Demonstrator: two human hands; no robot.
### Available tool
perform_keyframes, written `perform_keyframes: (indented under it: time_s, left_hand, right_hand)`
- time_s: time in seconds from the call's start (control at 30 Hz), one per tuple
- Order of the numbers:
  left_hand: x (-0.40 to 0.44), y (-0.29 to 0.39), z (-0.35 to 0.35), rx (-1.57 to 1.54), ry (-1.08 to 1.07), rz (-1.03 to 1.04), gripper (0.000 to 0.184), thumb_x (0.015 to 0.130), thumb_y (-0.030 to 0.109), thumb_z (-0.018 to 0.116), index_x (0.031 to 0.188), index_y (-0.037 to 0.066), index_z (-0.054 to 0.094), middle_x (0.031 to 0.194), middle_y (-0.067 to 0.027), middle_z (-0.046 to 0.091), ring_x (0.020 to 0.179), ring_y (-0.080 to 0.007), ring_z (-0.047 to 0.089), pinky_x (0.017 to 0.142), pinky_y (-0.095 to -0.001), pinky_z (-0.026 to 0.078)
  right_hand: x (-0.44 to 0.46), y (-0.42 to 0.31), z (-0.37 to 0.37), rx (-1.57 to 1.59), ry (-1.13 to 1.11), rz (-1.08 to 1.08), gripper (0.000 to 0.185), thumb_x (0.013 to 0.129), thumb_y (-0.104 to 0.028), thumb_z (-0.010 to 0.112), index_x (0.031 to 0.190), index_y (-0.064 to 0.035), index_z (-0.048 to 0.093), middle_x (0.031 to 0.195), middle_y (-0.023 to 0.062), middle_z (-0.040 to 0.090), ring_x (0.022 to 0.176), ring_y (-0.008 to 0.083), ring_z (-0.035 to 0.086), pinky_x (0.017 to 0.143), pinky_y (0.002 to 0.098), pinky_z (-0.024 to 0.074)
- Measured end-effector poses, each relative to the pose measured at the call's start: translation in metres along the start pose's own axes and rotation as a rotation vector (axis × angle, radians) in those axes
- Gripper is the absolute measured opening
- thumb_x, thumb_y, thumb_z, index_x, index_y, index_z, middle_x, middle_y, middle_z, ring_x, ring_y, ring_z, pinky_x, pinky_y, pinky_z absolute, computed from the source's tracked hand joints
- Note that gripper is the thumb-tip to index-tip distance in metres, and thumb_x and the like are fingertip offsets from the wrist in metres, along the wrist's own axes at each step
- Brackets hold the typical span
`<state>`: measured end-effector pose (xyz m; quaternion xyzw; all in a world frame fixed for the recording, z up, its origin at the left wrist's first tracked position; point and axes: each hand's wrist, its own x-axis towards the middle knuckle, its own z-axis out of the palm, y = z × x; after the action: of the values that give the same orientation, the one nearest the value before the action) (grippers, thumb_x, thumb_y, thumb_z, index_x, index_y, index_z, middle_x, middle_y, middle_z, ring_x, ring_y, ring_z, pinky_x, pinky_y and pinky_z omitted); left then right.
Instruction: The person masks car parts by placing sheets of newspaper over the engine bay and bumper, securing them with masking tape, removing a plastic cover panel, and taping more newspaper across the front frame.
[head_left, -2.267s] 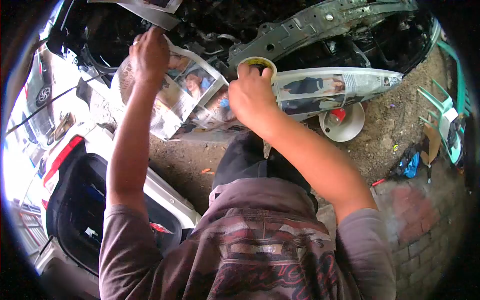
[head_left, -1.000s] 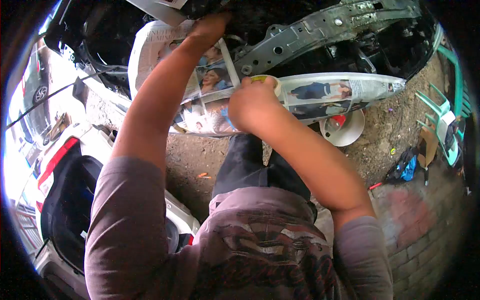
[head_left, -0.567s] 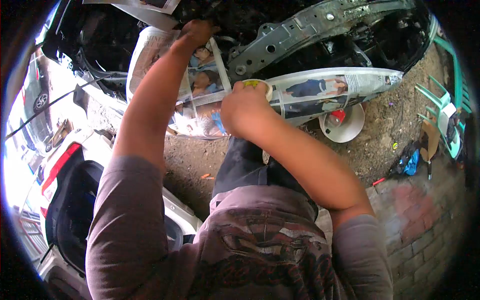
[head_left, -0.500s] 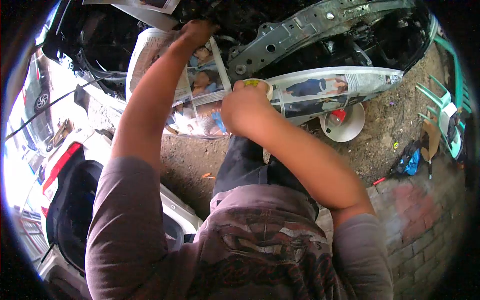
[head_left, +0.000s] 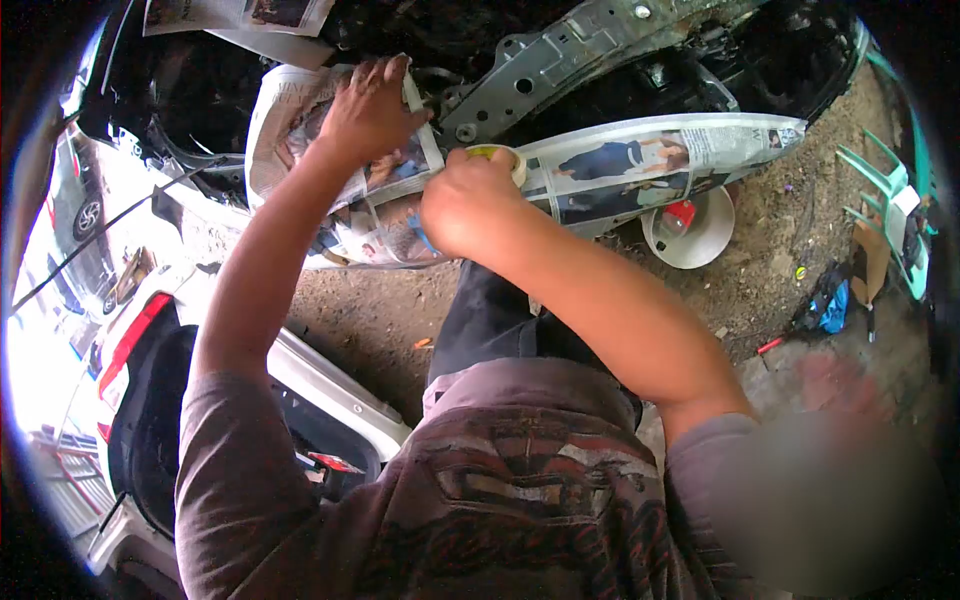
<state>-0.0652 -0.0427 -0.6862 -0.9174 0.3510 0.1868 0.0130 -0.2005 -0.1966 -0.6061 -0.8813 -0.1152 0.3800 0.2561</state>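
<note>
Newspaper sheets (head_left: 625, 165) cover a long curved part that runs across the front of a car's dark bay. My left hand (head_left: 372, 112) lies on the left newspaper section (head_left: 283, 105), its fingers spread and pointing up, near the sheet's upper edge. Beside it, my right hand (head_left: 470, 195) is closed round a roll of masking tape (head_left: 517, 168), whose yellow inner ring shows above the fingers. That hand rests against the newspaper where the left and right sections meet. The undersides of both hands are hidden.
A grey metal crossbar (head_left: 560, 65) spans the bay behind the newspaper. Another newspaper piece (head_left: 240, 14) is at the top left. Below right are a white bowl (head_left: 708, 235) with a red item and a green plastic chair (head_left: 885, 185). A white car body (head_left: 330, 380) stands at lower left.
My left hand has come down from the bay's edge and now lies spread on the newspaper. My right hand has shifted slightly left and up with the tape. The view has tilted a little.
</note>
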Motion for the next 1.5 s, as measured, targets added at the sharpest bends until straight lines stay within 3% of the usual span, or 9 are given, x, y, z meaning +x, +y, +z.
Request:
perform_keyframes:
  time_s: [0.07, 0.37, 0.63, 0.7, 0.83, 0.9, 1.1, 1.3, 1.5]
  left_hand:
    - [-0.019, 0.015, -0.019, -0.033, -0.16, 0.008, 0.074, 0.09, 0.046, 0.076, 0.144, 0.001, 0.053, 0.142, -0.0212, 0.062, 0.138, -0.0386, 0.053, 0.115, -0.0526, 0.04]
    - [-0.041, 0.001, 0.003, -0.095, -0.079, 0.103, 0.062, 0.09, 0.038, 0.077, 0.14, 0.008, 0.058, 0.138, -0.0207, 0.066, 0.138, -0.0366, 0.055, 0.118, -0.0528, 0.037]
    - [-0.034, 0.002, -0.007, -0.203, -0.002, 0.069, 0.052, 0.093, 0.04, 0.074, 0.132, 0.007, 0.064, 0.133, -0.0183, 0.07, 0.135, -0.0356, 0.058, 0.115, -0.0539, 0.039]
    - [-0.036, 0.023, -0.045, -0.385, -0.251, -0.107, 0.039, 0.094, 0.036, 0.071, 0.121, 0.008, 0.071, 0.13, -0.0177, 0.072, 0.134, -0.0358, 0.059, 0.112, -0.0517, 0.043]
    - [-0.062, 0.031, -0.03, -0.24, -0.418, -0.056, 0.031, 0.093, 0.032, 0.068, 0.112, 0.009, 0.076, 0.125, -0.0158, 0.073, 0.13, -0.0352, 0.06, 0.11, -0.0496, 0.045]
    - [-0.064, 0.033, -0.026, -0.186, -0.223, 0.051, 0.028, 0.091, 0.029, 0.066, 0.108, 0.01, 0.077, 0.118, -0.0138, 0.074, 0.126, -0.0334, 0.062, 0.108, -0.0495, 0.047]
    - [-0.06, 0.032, -0.021, -0.187, -0.158, 0.073, 0.03, 0.088, 0.033, 0.069, 0.104, 0.009, 0.077, 0.121, -0.012, 0.071, 0.127, -0.0343, 0.059, 0.109, -0.0476, 0.047]
    - [-0.063, 0.034, -0.014, -0.233, -0.098, 0.008, 0.03, 0.089, 0.033, 0.069, 0.106, 0.01, 0.077, 0.121, -0.0128, 0.07, 0.128, -0.0348, 0.058, 0.111, -0.0477, 0.047]
    - [-0.06, 0.036, -0.019, -0.21, -0.183, 0.015, 0.033, 0.092, 0.031, 0.07, 0.114, 0.006, 0.075, 0.127, -0.0167, 0.068, 0.126, -0.0391, 0.059, 0.111, -0.0492, 0.048]
  right_hand:
    - [0.0, 0.001, -0.003, 0.008, 0.01, 0.002, 0.033, 0.092, -0.026, 0.065, 0.114, -0.0072, 0.081, 0.123, 0.0149, 0.074, 0.123, 0.0333, 0.062, 0.093, 0.0754, 0.0397]
    - [0.006, 0.01, -0.004, 0.036, 0.051, 0.064, 0.035, 0.087, -0.028, 0.07, 0.113, -0.0063, 0.08, 0.133, 0.0238, 0.066, 0.118, 0.0373, 0.067, 0.095, 0.069, 0.0444]
    - [0.012, 0.02, -0.033, 0.148, -0.202, 0.163, 0.039, 0.087, -0.024, 0.07, 0.119, -0.0035, 0.078, 0.139, 0.025, 0.065, 0.128, 0.0391, 0.065, 0.109, 0.0514, 0.0488]
    - [0.017, 0.018, -0.042, 0.122, -0.378, 0.163, 0.037, 0.088, -0.022, 0.068, 0.119, -0.0037, 0.078, 0.135, 0.0243, 0.067, 0.126, 0.0388, 0.066, 0.108, 0.051, 0.0497]
    - [0.025, 0.012, -0.052, 0.023, -0.421, 0.114, 0.036, 0.088, -0.019, 0.069, 0.119, -0.0043, 0.078, 0.133, 0.0231, 0.069, 0.124, 0.0392, 0.068, 0.104, 0.0498, 0.052]
    - [0.027, 0.011, -0.045, -0.06, -0.216, 0.1, 0.04, 0.086, -0.018, 0.076, 0.124, -0.0053, 0.077, 0.135, 0.018, 0.069, 0.118, 0.0351, 0.07, 0.096, 0.0634, 0.0476]
    - [-0.035, 0.035, -0.008, 0.061, 0.514, 0.124, 0.023, 0.087, -0.023, 0.077, 0.097, -0.0023, 0.075, 0.104, 0.0185, 0.063, 0.095, 0.0376, 0.067, 0.082, 0.0577, 0.0479]
    - [-0.073, 0.029, 0.036, 0.077, 0.52, 0.25, 0.041, 0.078, -0.036, 0.086, 0.1, -0.0055, 0.071, 0.11, 0.0199, 0.058, 0.107, 0.0372, 0.061, 0.09, 0.0515, 0.0453]
    - [-0.072, 0.046, 0.049, 0.123, 0.545, 0.217, 0.027, 0.08, -0.028, 0.081, 0.094, -0.0079, 0.071, 0.111, 0.0181, 0.056, 0.104, 0.0356, 0.058, 0.089, 0.0515, 0.0433]
